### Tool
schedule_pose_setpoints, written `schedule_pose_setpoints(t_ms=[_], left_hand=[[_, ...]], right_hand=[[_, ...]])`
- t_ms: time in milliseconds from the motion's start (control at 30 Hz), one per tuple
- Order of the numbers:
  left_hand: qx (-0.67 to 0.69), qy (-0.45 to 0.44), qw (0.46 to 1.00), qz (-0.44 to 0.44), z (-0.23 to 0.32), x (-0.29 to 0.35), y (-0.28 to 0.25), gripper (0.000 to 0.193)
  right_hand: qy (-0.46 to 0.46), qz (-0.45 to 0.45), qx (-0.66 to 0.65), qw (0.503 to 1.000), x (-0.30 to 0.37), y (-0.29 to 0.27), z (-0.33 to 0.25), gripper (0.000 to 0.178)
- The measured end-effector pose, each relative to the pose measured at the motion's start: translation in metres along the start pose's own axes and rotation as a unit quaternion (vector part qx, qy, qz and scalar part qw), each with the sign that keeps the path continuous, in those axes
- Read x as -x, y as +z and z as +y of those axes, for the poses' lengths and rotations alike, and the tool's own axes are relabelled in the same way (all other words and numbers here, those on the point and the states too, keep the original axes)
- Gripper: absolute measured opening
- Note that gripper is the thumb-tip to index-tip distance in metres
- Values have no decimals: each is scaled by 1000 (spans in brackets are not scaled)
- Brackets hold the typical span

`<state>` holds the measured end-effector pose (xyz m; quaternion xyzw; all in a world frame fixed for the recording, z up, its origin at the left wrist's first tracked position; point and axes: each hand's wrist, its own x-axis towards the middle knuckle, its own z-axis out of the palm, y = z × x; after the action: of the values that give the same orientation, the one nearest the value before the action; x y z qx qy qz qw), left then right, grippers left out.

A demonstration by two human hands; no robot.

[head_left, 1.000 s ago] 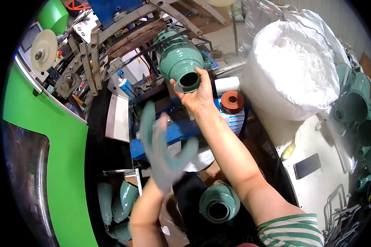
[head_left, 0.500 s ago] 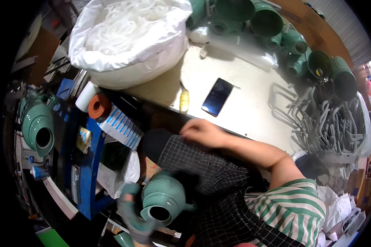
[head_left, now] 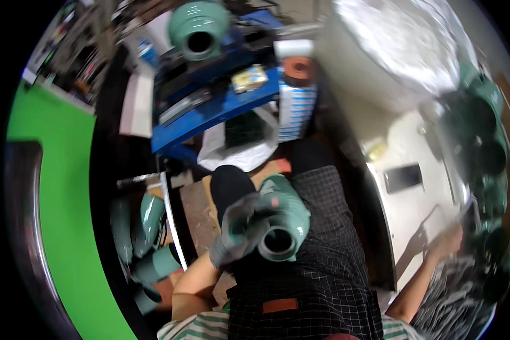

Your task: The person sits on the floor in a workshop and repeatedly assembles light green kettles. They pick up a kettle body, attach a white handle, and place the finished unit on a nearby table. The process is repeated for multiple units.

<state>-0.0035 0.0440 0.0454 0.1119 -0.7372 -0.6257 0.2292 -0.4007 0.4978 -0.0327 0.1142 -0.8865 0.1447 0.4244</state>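
A glossy green jug body rests across my lap, its dark round mouth facing me. My left hand, in a grey-green glove, is closed round the left side of its neck. At the right, my bare right hand is over the worktable, beside a heap of grey bent handles. Its fingers are closed, and a thin grey handle sticks out beyond them, blurred; a looped shadow falls on the tabletop.
A phone and a yellow-handled tool lie on the table. A white sack of clear rings stands behind. More green bodies line the right; others lie lower left. Ahead, a blue stand carries another jug body.
My view has turned left. My bare right hand has gone from over my lap out to the handles on the table. My gloved left hand still grips the green jug body.
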Motion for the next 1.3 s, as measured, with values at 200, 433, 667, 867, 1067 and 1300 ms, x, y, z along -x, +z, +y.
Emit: schedule_pose_setpoints(t_ms=[200,433,667,867,1067,1300], left_hand=[[-391,237,863,215,1,-55,-10,93],[-250,109,901,337,-81,-3,-47,21],[417,-40,814,402,-139,21,-11,32],[421,40,824,378,-123,7,20,30],[649,115,750,62,-100,3,3,22],[306,-41,874,375,-48,0,34,18]], right_hand=[[-119,-50,-636,761,-2,-43,-251,37],[-188,-404,-745,497,25,-74,-389,97],[-400,-384,-729,401,44,-64,-409,89],[-375,-420,-702,437,38,-50,-375,92],[-359,-402,-733,414,28,-71,-376,94],[-383,-417,-707,425,22,-82,-367,94]])
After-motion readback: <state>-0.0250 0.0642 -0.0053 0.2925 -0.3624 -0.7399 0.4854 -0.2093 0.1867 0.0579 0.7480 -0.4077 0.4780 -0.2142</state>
